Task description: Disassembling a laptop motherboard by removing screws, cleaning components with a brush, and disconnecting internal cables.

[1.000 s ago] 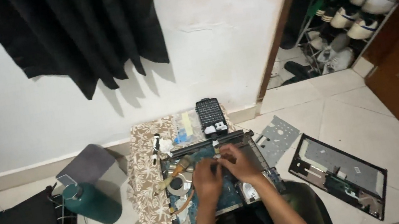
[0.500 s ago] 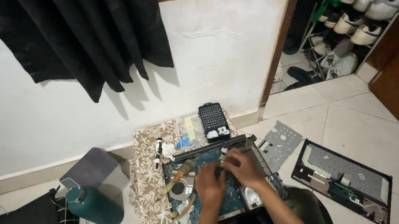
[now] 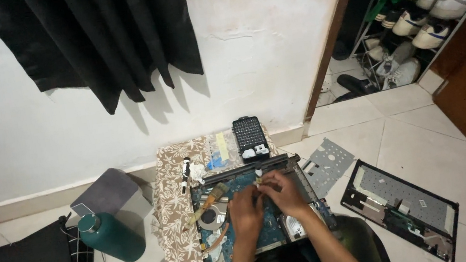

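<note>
Both hands meet over the opened laptop base point(image 3: 259, 220) at six o'clock: left hand point(image 3: 246, 208) and right hand point(image 3: 283, 190) with fingers pinched narrow around something too small to tell. A paintbrush point(image 3: 207, 202) lies at nine o'clock of them.

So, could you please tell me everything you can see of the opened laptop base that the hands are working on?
The opened laptop base lies flat on a patterned cloth by the wall, its cover off. A bluish circuit board, a round fan at the left and a silvery drive at the lower right are exposed; a dark hinge bar runs along the far edge. A wooden-handled brush rests across its left part. The left hand and right hand meet over its middle, hiding that area.
</note>
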